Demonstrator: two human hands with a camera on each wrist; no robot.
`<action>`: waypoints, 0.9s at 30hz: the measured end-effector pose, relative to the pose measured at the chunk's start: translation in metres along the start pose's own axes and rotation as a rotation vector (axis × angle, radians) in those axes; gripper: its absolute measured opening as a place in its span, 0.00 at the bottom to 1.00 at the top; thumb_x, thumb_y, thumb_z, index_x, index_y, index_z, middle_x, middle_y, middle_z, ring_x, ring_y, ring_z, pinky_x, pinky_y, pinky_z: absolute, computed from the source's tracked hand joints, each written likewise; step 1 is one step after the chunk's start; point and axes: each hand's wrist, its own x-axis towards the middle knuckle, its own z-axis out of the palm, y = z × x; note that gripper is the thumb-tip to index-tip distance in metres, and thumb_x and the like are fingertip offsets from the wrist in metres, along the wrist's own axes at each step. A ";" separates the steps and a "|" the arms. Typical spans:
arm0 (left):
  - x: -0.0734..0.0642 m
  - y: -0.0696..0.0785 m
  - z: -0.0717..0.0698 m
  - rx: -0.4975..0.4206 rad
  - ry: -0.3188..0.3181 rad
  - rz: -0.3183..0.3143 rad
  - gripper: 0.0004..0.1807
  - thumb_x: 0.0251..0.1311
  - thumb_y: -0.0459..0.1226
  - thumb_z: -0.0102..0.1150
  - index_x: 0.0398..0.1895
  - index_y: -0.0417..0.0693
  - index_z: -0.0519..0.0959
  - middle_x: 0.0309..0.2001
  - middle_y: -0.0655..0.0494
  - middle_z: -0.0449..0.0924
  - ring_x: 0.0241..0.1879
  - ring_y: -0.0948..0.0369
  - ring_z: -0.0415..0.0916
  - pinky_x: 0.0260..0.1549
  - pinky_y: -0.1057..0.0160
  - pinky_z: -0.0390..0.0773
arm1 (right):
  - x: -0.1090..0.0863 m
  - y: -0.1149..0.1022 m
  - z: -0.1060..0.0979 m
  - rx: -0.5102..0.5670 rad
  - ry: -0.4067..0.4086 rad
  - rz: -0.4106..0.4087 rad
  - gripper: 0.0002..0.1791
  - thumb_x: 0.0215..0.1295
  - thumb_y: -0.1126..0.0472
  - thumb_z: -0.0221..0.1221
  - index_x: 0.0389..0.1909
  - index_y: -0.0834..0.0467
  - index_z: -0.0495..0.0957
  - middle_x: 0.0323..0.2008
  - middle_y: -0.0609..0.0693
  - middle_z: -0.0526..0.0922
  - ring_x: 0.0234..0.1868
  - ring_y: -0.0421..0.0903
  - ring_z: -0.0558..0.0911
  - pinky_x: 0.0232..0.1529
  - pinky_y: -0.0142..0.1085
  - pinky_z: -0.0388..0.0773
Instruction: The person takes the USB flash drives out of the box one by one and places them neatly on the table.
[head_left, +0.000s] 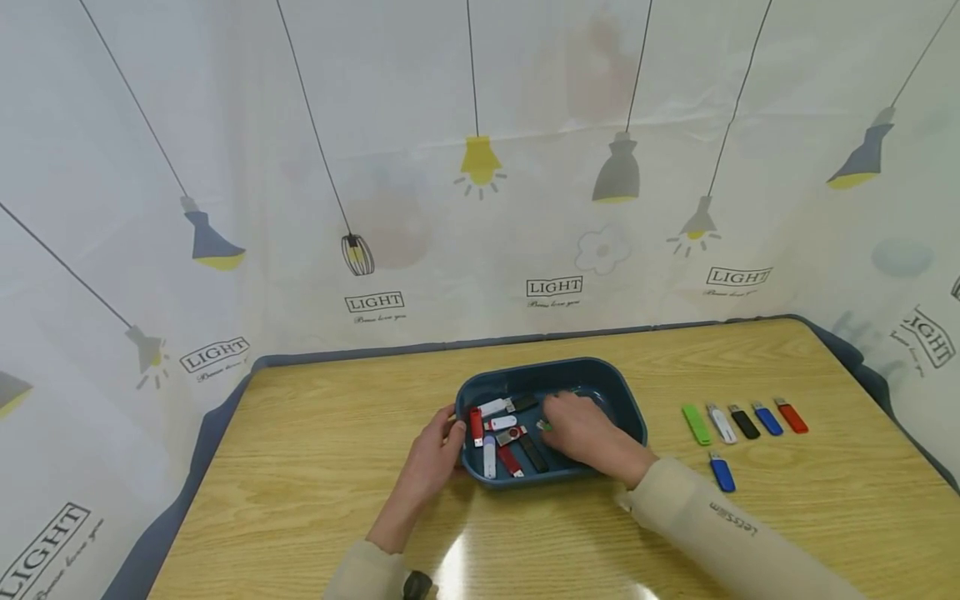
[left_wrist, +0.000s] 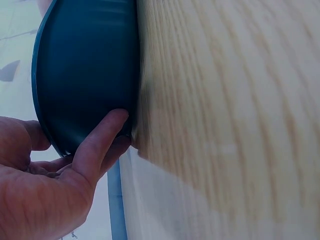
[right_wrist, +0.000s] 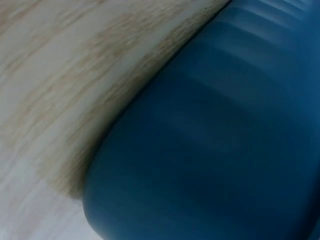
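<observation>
A dark blue plastic bin [head_left: 553,478] with several USB sticks inside stands on the table. My left hand [head_left: 437,450] grips its left end, the thumb at the rim. In the left wrist view, fingers of the left hand [left_wrist: 65,180] lie against the bin's outer wall [left_wrist: 90,75]. My right hand [head_left: 588,433] reaches down into the bin's right half, its fingertips largely hidden. A bit of a green USB stick [head_left: 545,427] shows beside these fingers; whether they pinch it is unclear. Left of it lie a red USB stick [head_left: 476,426] and a white one [head_left: 492,407].
On the wooden table [head_left: 322,467], right of the bin, several USB sticks form a row, from a green one [head_left: 696,424] to a red one [head_left: 792,416]. A blue USB stick [head_left: 722,472] lies nearer. Printed cloth [head_left: 420,208] hangs behind the table.
</observation>
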 end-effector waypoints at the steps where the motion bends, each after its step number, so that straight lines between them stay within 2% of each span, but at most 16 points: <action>1: 0.000 0.000 0.000 0.004 0.002 0.001 0.24 0.80 0.37 0.44 0.73 0.34 0.66 0.68 0.28 0.71 0.62 0.39 0.76 0.41 0.51 0.88 | 0.000 0.000 0.000 0.006 0.005 -0.007 0.09 0.67 0.62 0.68 0.30 0.61 0.79 0.25 0.50 0.75 0.26 0.47 0.72 0.25 0.39 0.70; 7: 0.000 0.000 0.000 0.041 0.011 -0.002 0.24 0.81 0.37 0.44 0.73 0.35 0.67 0.68 0.29 0.71 0.64 0.39 0.74 0.47 0.49 0.86 | -0.003 0.004 -0.002 0.046 0.023 -0.018 0.08 0.66 0.64 0.68 0.30 0.60 0.79 0.25 0.49 0.75 0.26 0.46 0.72 0.25 0.38 0.70; 14: 0.000 0.000 0.001 0.045 0.010 -0.007 0.24 0.81 0.38 0.44 0.73 0.36 0.67 0.68 0.30 0.71 0.65 0.39 0.74 0.49 0.48 0.86 | -0.006 0.006 -0.007 0.068 0.034 -0.008 0.05 0.66 0.64 0.68 0.35 0.61 0.82 0.29 0.49 0.80 0.29 0.44 0.74 0.29 0.38 0.75; 20: 0.000 0.000 0.001 0.072 0.028 0.016 0.24 0.80 0.37 0.45 0.73 0.35 0.68 0.67 0.31 0.73 0.66 0.40 0.73 0.58 0.43 0.80 | -0.012 0.009 -0.016 0.089 0.066 0.005 0.06 0.66 0.62 0.68 0.38 0.60 0.83 0.32 0.49 0.81 0.30 0.43 0.75 0.30 0.38 0.77; 27: -0.002 0.000 0.002 0.058 0.029 0.026 0.23 0.80 0.36 0.45 0.72 0.34 0.68 0.66 0.30 0.73 0.65 0.40 0.74 0.51 0.46 0.85 | -0.026 0.018 -0.025 0.155 0.122 0.012 0.07 0.68 0.61 0.68 0.41 0.60 0.83 0.34 0.48 0.81 0.33 0.43 0.78 0.33 0.41 0.80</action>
